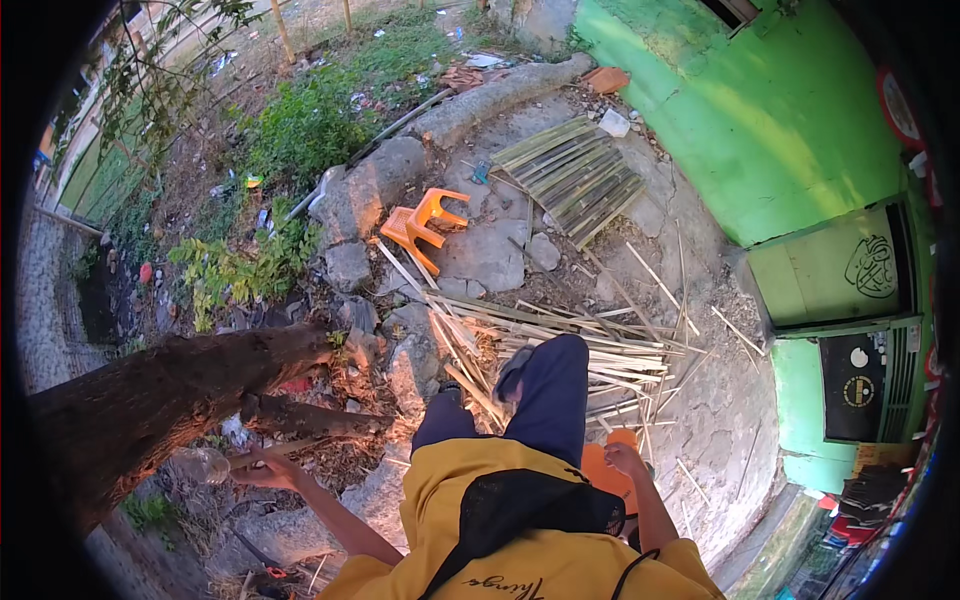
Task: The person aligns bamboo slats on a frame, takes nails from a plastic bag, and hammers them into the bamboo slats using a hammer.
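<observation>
- The left hand (pixel 268 470) was stretched out to the person's left, fingers reaching toward a clear, see-through vessel (pixel 205 465) just beyond the fingertips; whether they touched it, and how tightly they were bent, could not be told.
- The right hand (pixel 624 458) was curled, fingers bent inward, right beside an orange plastic seat (pixel 603 474); whether it gripped the seat's edge or anything else could not be told.
- Between the two hands were the person's yellow shirt (pixel 440 475), a black bag (pixel 530 503) across it and dark blue trousers (pixel 555 395), one knee raised.
- Just below the left hand, a dark, thin tool (pixel 255 547) with an orange-red end lay on the ground, its kind unclear.
- Close above the left hand, a thick brown tree trunk (pixel 150 400) slanted in from the left.
- Ahead of both hands, around the feet, split bamboo strips (pixel 610 362) lay in a loose, criss-crossed heap.
- Farther ahead, between the hands' lines of reach, an orange plastic chair (pixel 405 230) was among grey rocks (pixel 480 252).
- Beyond the heap, more in line with the right hand, a panel of bamboo slats (pixel 570 180) rested on the ground.
- Well away, a leafy green shrub (pixel 310 130) grew ahead of the left hand, and a green wall (pixel 720 130) stood off beyond the right.
</observation>
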`<state>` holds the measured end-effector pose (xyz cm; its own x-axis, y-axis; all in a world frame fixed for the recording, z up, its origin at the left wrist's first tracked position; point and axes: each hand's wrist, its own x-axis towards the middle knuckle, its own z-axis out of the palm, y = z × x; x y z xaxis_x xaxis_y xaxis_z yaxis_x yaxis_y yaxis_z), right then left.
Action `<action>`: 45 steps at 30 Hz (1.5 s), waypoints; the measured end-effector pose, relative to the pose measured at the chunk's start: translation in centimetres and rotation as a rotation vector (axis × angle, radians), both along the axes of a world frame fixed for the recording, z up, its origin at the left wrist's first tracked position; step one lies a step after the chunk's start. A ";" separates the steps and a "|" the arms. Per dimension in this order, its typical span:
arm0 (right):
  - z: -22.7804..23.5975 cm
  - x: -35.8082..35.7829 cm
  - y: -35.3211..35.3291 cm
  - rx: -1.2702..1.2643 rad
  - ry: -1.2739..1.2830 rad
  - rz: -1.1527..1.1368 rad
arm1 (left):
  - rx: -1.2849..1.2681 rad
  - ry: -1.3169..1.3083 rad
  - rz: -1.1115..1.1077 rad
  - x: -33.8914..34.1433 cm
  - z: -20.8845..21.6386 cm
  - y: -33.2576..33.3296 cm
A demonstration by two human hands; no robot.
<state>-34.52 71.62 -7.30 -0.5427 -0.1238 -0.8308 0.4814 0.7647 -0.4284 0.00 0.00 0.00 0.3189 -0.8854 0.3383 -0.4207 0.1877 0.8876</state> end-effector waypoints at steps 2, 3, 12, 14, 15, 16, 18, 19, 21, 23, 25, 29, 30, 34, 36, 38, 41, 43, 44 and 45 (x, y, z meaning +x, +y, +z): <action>-1.9 -0.9 -1.1 0.012 0.015 0.041 | -0.150 -0.204 0.148 1.6 -1.9 -0.8; -1.4 -2.8 -0.9 0.012 0.028 0.048 | -0.148 -0.192 0.156 1.9 -3.3 -0.5; -4.0 -17.8 -6.5 0.034 -0.025 0.261 | 0.558 -0.305 1.081 -0.9 -16.0 5.5; -7.0 -21.9 -5.1 0.039 0.011 0.276 | 0.683 -0.208 1.122 -6.2 -19.4 6.0; -6.9 -24.2 -5.8 0.032 0.013 0.267 | 0.805 -0.172 1.070 -9.4 -21.0 6.7; -6.8 -26.4 -6.3 0.055 0.028 0.351 | 0.924 -0.140 1.012 -12.3 -22.2 6.5; -8.4 -32.8 -5.5 0.087 0.074 0.424 | 1.075 -0.236 0.736 -20.7 -22.5 9.9; -7.8 -35.3 -6.2 0.176 0.047 0.414 | 1.175 -0.359 0.415 -26.0 -21.7 10.0; -7.2 -40.5 -8.5 0.058 0.138 0.506 | 1.228 -0.197 -0.135 -30.4 -21.3 9.7; -7.7 -46.9 -5.6 -0.039 0.147 0.216 | 1.305 -0.560 -0.268 -45.8 -16.9 11.6; -8.4 -51.3 -6.4 -0.234 0.057 -0.010 | 1.180 -0.516 -0.587 -49.8 -16.4 10.2; -7.2 -57.3 -6.8 -0.198 0.167 0.066 | 1.001 -0.307 -0.742 -59.1 -14.0 9.4; -5.7 -57.6 -7.8 -0.210 0.147 0.049 | 0.972 -0.400 -0.814 -60.2 -13.5 9.0; -3.8 -59.9 -7.7 -0.086 0.144 0.214 | 1.011 -0.514 -0.916 -64.2 -13.4 8.2; -5.6 -60.3 -7.2 -0.042 0.156 0.253 | 1.099 -0.370 -0.973 -63.7 -15.1 6.3; -5.1 -60.3 -7.6 -0.026 0.170 0.217 | 1.174 -0.383 -0.991 -64.8 -14.7 6.2; -4.6 -59.2 -9.1 -0.077 0.240 0.165 | 1.283 -0.383 -1.004 -64.9 -14.3 4.8; -6.2 -57.6 -7.5 -0.113 0.273 0.158 | 1.464 -0.532 -1.035 -67.4 -14.2 4.5; -7.3 -56.4 -7.3 0.001 0.233 0.138 | 1.473 -0.546 -1.032 -67.9 -14.6 3.9; -7.3 -56.1 -8.2 -0.058 0.206 0.130 | 1.457 -0.554 -1.027 -67.7 -14.4 3.2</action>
<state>-90.61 63.38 -14.64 -0.6766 -0.2475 -0.6935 0.2786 0.7857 -0.5523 -67.69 3.21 -14.43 -0.3268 -0.2875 -0.9003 -0.9099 -0.1620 0.3820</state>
